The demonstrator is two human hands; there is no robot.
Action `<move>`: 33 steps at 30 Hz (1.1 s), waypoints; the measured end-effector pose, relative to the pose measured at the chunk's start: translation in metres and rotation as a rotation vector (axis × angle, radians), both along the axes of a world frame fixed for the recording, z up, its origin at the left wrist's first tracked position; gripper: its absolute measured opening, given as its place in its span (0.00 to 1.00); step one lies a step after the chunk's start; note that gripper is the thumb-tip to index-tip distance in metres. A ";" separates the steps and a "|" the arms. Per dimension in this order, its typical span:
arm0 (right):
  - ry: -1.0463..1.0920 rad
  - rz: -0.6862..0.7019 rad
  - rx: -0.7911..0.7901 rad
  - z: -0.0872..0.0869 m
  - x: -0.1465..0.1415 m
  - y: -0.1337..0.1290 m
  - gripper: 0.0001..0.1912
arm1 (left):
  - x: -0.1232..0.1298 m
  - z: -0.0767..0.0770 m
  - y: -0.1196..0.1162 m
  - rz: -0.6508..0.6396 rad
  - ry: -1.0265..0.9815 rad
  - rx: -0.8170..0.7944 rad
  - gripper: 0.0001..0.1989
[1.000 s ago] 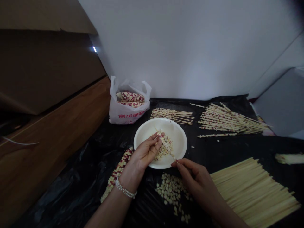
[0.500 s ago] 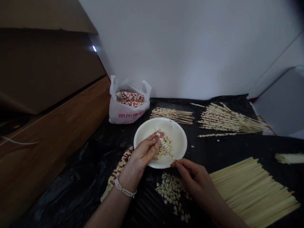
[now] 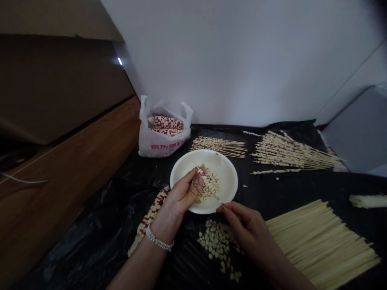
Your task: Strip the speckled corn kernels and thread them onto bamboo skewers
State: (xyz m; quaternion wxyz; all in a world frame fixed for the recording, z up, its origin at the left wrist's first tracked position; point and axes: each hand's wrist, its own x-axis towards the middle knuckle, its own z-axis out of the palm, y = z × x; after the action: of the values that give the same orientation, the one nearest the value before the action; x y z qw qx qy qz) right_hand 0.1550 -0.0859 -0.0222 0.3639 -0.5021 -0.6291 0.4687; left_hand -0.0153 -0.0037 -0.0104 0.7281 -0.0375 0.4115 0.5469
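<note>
A crinkled black plastic sheet (image 3: 105, 225) is spread beneath everything. On it, at the right, a broad mat-like bundle of bare pale sticks (image 3: 323, 241) is laid, and farther back a fan of kernel-threaded skewers (image 3: 281, 151) is heaped. A smooth, round white bowl (image 3: 229, 173) is set in the middle. Behind it, a thin plastic bag (image 3: 161, 150), printed in red with "京东便利" before the lettering is lost in a fold, is filled with speckled cobs (image 3: 166, 122). The left hand (image 3: 183, 191) is held over the bowl, fingers curled, its grip closed around a thin skewer (image 3: 196, 165) bearing kernels. The right hand (image 3: 246, 225) is kept at the near rim, thumb and forefinger pinched narrow; what is pinched cannot be told. Loose kernels (image 3: 217, 241) are scattered in front.
</note>
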 end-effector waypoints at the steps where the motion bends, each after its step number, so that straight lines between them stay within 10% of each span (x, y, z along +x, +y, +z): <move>1: 0.001 0.000 -0.003 0.000 0.000 0.000 0.18 | 0.000 -0.001 0.001 0.008 -0.005 0.014 0.07; 33: -0.017 0.055 -0.073 0.001 -0.002 -0.002 0.19 | -0.005 -0.001 0.004 0.186 0.215 0.215 0.08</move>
State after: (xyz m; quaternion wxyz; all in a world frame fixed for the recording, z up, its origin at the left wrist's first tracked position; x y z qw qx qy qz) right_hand 0.1535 -0.0875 -0.0212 0.3267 -0.5015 -0.6283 0.4970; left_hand -0.0208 0.0007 -0.0113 0.6258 0.0612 0.4210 0.6537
